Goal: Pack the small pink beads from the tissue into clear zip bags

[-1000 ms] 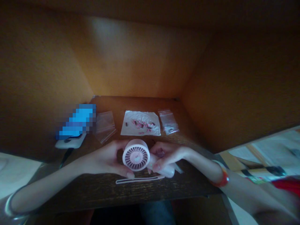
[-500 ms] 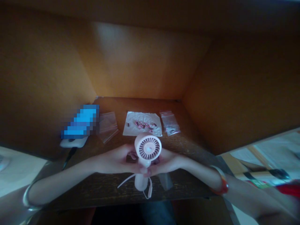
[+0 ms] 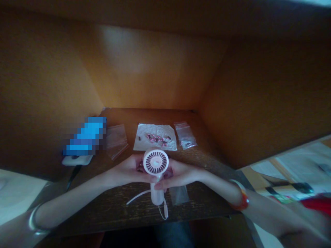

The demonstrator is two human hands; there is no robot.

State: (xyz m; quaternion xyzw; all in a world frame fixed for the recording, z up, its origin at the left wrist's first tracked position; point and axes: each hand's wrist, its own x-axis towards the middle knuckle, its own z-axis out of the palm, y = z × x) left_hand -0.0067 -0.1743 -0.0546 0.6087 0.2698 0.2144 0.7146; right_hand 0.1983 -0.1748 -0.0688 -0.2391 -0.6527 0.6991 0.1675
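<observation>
A pink handheld fan (image 3: 156, 162), grille toward the camera, is held above the tabletop (image 3: 124, 210) between a person's left hand (image 3: 126, 171) and right hand (image 3: 178, 174), both closed around its neck. Its long handle points toward the wearer, a white cord (image 3: 137, 197) trailing beside it. Dark pieces between the palms are hard to make out.

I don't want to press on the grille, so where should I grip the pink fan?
Go for the handle of the fan, coming from the near side, over the table's front edge. It's a smooth rounded grip that points toward the person, below the left hand and right hand, which cup the neck, so it's free to take. The round slotted head is best avoided.
</observation>
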